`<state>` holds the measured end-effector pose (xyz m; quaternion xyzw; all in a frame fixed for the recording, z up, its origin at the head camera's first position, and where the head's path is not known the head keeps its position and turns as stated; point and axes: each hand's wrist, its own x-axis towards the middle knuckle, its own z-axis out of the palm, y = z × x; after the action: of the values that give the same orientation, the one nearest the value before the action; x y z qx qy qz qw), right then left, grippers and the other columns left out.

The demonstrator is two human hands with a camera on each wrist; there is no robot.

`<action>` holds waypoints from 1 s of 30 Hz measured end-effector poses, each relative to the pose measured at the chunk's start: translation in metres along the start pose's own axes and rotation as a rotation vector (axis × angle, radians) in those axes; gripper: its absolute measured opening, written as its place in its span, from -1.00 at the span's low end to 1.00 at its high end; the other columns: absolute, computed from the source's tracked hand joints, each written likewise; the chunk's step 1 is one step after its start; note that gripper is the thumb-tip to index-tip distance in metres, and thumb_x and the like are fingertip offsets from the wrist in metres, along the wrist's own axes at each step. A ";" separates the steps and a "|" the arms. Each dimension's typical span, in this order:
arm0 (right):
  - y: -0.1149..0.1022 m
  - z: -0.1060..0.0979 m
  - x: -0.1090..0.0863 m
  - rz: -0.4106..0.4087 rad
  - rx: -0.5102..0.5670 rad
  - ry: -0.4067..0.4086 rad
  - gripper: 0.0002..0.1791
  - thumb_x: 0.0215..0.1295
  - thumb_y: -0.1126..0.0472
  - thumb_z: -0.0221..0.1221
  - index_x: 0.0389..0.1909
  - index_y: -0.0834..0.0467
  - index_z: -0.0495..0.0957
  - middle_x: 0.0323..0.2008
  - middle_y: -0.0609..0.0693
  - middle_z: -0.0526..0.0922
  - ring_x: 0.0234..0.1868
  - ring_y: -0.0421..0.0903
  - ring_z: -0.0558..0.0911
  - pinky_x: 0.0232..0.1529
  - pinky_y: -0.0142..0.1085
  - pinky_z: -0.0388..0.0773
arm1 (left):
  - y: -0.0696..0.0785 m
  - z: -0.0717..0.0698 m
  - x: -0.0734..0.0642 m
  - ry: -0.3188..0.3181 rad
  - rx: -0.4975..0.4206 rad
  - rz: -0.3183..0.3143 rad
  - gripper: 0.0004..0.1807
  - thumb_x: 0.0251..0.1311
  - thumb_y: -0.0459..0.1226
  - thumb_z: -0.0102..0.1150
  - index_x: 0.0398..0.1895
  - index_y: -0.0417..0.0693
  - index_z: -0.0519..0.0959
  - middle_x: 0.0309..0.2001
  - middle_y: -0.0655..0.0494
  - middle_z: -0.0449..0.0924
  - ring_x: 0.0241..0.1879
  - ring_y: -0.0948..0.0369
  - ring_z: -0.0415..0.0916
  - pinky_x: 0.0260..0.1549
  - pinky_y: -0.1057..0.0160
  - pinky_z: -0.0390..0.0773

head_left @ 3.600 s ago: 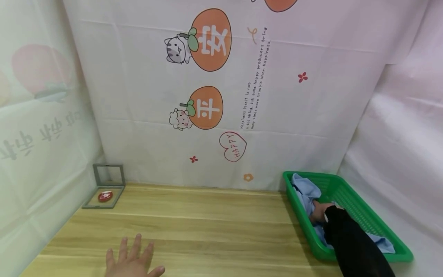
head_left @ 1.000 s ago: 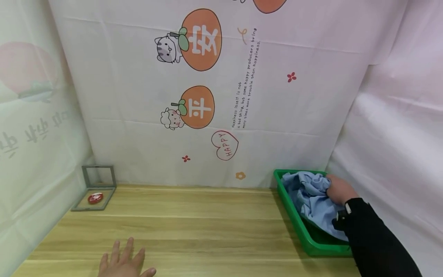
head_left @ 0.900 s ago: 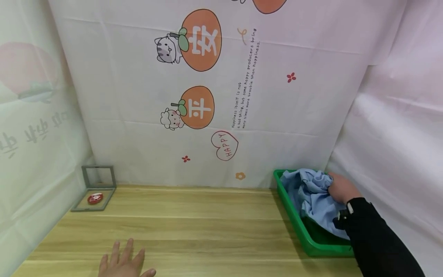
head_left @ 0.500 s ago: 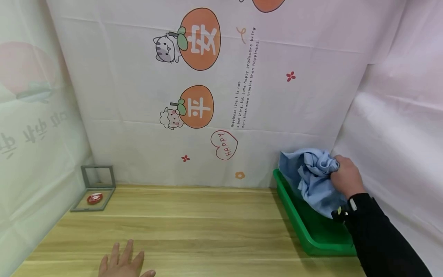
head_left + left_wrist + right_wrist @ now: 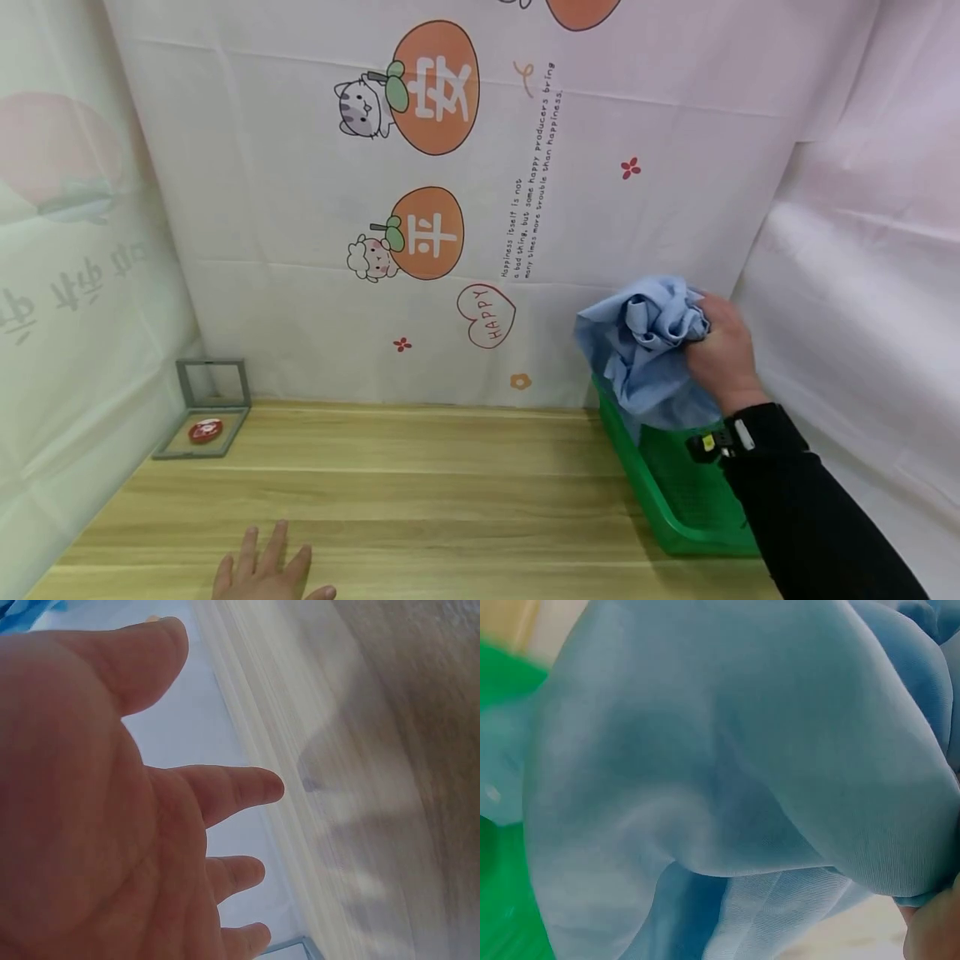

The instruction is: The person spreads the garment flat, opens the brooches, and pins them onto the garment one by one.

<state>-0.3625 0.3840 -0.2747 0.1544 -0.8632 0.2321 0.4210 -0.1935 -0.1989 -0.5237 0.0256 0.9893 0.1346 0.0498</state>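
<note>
My right hand (image 5: 723,354) grips a bunched light-blue cloth garment (image 5: 648,358) above the green plastic basket (image 5: 660,512) at the right of the table. Folds of the cloth hang over the basket's far end, and its lower part hides that rim. In the right wrist view the blue fabric (image 5: 705,750) fills most of the picture, with a bit of finger at the right edge. My left hand (image 5: 262,575) is at the table's near left, fingers spread and holding nothing. The left wrist view shows its palm (image 5: 97,825) and extended fingers over the wood.
A small grey hinged frame (image 5: 202,433) stands with its lid up at the table's back left, a round red item (image 5: 206,430) inside it. White printed cloth walls (image 5: 300,325) close off the back and both sides of the wooden table (image 5: 420,483).
My right hand first reached down into the basket, then gathered the blue garment and lifted it up and slightly left. The basket's inside shows more now. My left hand stays nearly still.
</note>
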 end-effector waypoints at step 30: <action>-0.166 0.104 -0.055 -0.239 0.412 -0.204 -0.53 -0.09 0.48 0.24 -0.06 0.17 0.58 0.28 0.13 0.47 0.31 0.09 0.39 0.25 0.05 0.33 | 0.005 -0.019 -0.007 -0.009 0.014 0.014 0.01 0.08 0.52 -0.09 0.20 -0.15 0.57 0.44 -0.47 0.02 0.36 -0.54 -0.30 0.14 -0.58 -0.27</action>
<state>-0.3209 0.1923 -0.3299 0.3603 -0.8113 0.3348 0.3160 -0.1885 -0.1995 -0.5040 0.0337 0.9898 0.1280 0.0533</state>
